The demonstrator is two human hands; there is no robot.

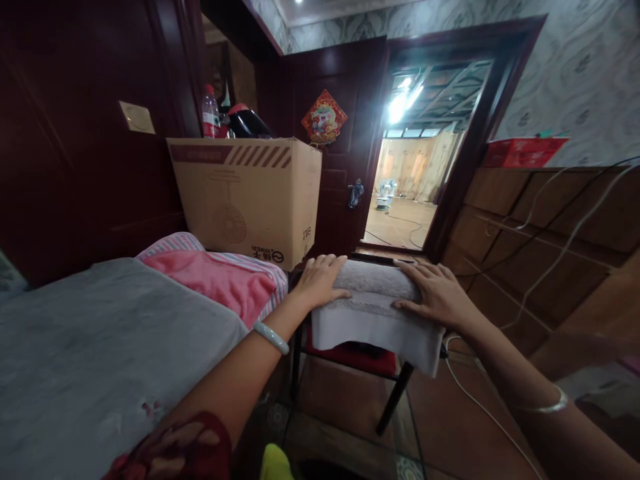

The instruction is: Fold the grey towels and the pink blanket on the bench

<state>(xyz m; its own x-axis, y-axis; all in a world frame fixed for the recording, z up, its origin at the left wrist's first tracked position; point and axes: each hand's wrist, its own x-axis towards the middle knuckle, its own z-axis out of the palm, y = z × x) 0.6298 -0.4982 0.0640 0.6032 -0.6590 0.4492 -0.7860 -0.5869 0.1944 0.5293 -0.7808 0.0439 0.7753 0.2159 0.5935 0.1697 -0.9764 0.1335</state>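
Observation:
A folded grey-white towel lies on a stool with a red seat and black legs. My left hand rests flat on the towel's left end, fingers stretched out and together. My right hand lies flat on its right end, fingers spread. Neither hand grips anything; both press on the towel's upper fold. A pale bangle sits on my left wrist and a thin bracelet on my right forearm.
A bed with a grey cover and a pink striped blanket is at the left. A cardboard box stands behind it with a bottle on top. An open doorway lies ahead. White cables run over the floor at right.

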